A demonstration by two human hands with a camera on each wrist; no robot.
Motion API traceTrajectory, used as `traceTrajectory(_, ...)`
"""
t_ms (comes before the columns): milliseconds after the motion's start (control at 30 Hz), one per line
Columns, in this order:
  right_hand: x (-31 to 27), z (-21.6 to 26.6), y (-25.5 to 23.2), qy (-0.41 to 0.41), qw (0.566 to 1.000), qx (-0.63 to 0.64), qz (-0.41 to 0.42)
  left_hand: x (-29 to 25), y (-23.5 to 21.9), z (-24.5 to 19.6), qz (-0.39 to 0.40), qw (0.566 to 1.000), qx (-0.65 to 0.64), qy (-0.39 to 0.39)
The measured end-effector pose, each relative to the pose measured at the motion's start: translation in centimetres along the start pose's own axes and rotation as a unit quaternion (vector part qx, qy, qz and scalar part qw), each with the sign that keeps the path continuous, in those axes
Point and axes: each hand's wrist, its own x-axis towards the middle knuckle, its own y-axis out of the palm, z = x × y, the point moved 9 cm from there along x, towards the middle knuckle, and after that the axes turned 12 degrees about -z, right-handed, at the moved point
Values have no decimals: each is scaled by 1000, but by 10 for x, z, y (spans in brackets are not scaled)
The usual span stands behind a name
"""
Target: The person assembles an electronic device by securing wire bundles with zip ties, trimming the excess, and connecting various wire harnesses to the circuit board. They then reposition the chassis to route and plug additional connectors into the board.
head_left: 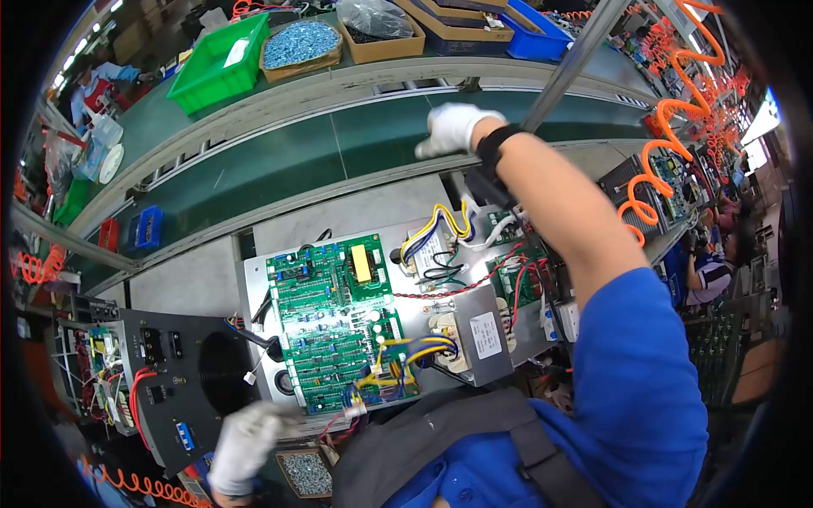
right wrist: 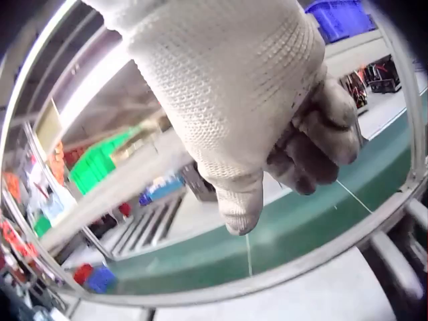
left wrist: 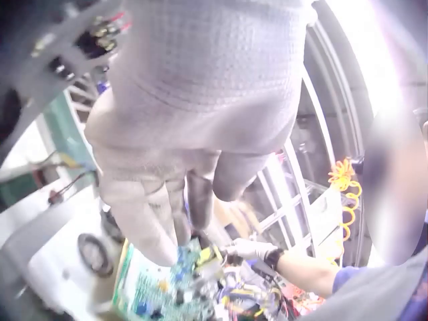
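Observation:
A green circuit board (head_left: 326, 317) dense with parts lies on a grey metal chassis (head_left: 254, 284); yellow and blue wires (head_left: 432, 343) cross its lower right part. My left hand (head_left: 250, 444), in a white glove, hangs blurred beside the board's near left corner. In the left wrist view its fingers (left wrist: 144, 224) droop loosely, with nothing seen between them. My right hand (head_left: 457, 127), also gloved, reaches out above the green conveyor belt (head_left: 381, 131). The right wrist view shows its thumb (right wrist: 239, 207) pointing down and the other fingers (right wrist: 321, 144) loosely bent, holding nothing visible.
Beyond the belt, a shelf carries a green bin (head_left: 220, 68), a box of blue small parts (head_left: 301, 46) and a blue bin (head_left: 538, 34). A black panel (head_left: 182, 372) stands left of the chassis. Orange coiled hoses (head_left: 665, 144) hang right. A box of screws (head_left: 305, 474) sits near my body.

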Motion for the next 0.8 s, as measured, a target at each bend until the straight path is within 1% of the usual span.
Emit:
traceTrajectory(33, -5, 0, -18, -28, 999, 15, -43, 1, -19, -21, -53, 997, -60, 23)
traceTrajectory(67, -12, -2, -44, -52, 994, 27, -94, 6, -31, -56, -130, 985, -66, 97)
traceTrajectory(100, -32, -1, -63, -46, 989, 130, -60, 13, -42, -80, -180, 978, -13, 106)
traceTrajectory(133, -56, 4, -82, -40, 972, 232, -29, 21, -45, -100, -212, 970, 34, 117)
traceTrajectory(167, -87, 18, -90, -91, 957, 273, 40, 30, -31, -127, -196, 955, 115, 193)
traceTrajectory(200, -119, 32, -90, -143, 933, 311, 107, 37, -10, -152, -179, 927, 193, 268)
traceTrajectory(233, -141, 45, -78, -253, 920, 274, 118, 38, 27, -181, -129, 893, 222, 371)
traceTrajectory(267, -167, 59, -61, -359, 894, 234, 128, 35, 68, -204, -76, 845, 248, 467)
traceTrajectory(333, -198, 59, -34, -274, 953, 102, 74, 41, 135, -212, -3, 801, 281, 528)
traceTrajectory(400, -190, 48, 4, -219, 975, -29, 23, 72, 180, -200, 29, 788, 365, 496)
traceTrajectory(433, -194, 52, 6, -222, 975, -27, 17, 78, 189, -200, 25, 785, 370, 496)
traceTrajectory(500, -198, 47, 18, -168, 983, -21, 72, 104, 201, -173, 70, 795, 478, 367)
traceTrajectory(533, -198, 46, 19, -170, 983, -16, 64, 107, 200, -168, 65, 791, 485, 367)
traceTrajectory(600, -201, 43, 28, -203, 978, -5, 52, 112, 196, -147, 101, 812, 472, 327)
traceTrajectory(633, -198, 39, 37, -191, 978, 35, 73, 108, 195, -143, 115, 821, 455, 326)
traceTrajectory(667, -192, 32, 46, -193, 978, 34, 68, 106, 192, -138, 121, 833, 437, 317)
traceTrajectory(700, -190, 35, 59, -237, 956, 141, 96, 103, 189, -136, 116, 842, 424, 312)
traceTrajectory(733, -193, 38, 69, -278, 921, 245, 123, 100, 186, -134, 112, 852, 410, 307)
traceTrajectory(767, -196, 39, 61, -271, 917, 271, 107, 95, 184, -133, 110, 850, 408, 314)
traceTrajectory(800, -195, 23, 68, -95, 878, 426, 197, 92, 181, -132, 108, 848, 406, 323)
